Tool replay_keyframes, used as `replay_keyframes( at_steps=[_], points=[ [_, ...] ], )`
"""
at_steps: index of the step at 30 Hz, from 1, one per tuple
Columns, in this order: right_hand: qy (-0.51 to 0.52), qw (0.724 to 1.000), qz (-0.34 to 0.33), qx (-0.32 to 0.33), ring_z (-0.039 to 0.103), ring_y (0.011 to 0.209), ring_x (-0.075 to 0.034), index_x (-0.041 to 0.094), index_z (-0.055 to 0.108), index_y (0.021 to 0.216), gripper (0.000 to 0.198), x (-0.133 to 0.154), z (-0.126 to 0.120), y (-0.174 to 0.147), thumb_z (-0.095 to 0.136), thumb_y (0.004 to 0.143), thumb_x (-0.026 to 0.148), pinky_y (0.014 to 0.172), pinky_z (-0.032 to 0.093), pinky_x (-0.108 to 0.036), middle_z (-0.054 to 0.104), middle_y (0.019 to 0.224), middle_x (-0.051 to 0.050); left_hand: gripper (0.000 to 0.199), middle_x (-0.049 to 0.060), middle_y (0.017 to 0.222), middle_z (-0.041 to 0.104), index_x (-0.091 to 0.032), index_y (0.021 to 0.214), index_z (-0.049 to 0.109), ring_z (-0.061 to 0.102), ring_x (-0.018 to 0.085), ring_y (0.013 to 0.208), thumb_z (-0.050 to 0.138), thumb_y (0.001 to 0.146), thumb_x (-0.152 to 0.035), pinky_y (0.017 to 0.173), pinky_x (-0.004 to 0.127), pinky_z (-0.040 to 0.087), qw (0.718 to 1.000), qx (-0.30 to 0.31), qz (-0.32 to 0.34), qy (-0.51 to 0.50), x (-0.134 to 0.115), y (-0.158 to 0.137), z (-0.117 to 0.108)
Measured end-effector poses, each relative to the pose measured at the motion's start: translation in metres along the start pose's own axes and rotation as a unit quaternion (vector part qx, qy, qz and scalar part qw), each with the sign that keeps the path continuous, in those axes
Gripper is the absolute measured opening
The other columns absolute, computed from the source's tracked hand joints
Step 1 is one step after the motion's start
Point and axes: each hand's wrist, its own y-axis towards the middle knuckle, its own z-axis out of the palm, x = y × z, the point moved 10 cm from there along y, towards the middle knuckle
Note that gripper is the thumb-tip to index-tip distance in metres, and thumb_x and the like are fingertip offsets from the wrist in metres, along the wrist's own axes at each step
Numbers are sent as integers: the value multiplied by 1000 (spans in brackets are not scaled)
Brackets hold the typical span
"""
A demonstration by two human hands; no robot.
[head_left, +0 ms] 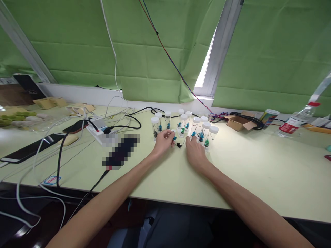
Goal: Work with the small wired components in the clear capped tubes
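Note:
My left hand [163,144] is closed in a pinch, with a small blue piece [174,138] at its fingertips. My right hand [196,153] rests on the table to the right, fingers curled close to the front vials; what they hold, if anything, is hidden. On the table between my hands lies a small black piece [179,145]. Behind them stand several clear vials with white caps, holding small blue or green pieces on thin stems. One vial with a green piece [206,143] is just right of my right hand, and a dark-filled vial [155,129] is beside my left.
At left are a power strip [99,132], a blurred-out dark device [121,151], a long black device [31,147] and tangled cables. A cardboard box [239,123], a printed can [269,118] and a bottle with a red label [292,124] stand at the right back.

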Motion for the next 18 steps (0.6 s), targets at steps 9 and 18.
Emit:
replay_keyframes(
  at_steps=[9, 18],
  points=[
    [61, 997, -36, 4, 63, 79, -23, 14, 51, 110, 33, 3, 5, 2, 38, 87, -4, 63, 41, -30, 55, 107, -14, 27, 0, 61, 57, -17, 75, 63, 53, 10, 46, 74, 75, -42, 45, 26, 44, 1000, -2, -9, -4, -3, -2, 1],
    [203, 975, -75, -37, 57, 89, -21, 15, 53, 104, 22, 0, 6, 11, 43, 88, 3, 76, 42, -28, 57, 102, -12, 24, 0, 59, 57, -17, 76, 62, 56, 12, 48, 74, 75, -39, 46, 25, 44, 1000, 8, -23, -10, 5, 0, 3]
  ],
)
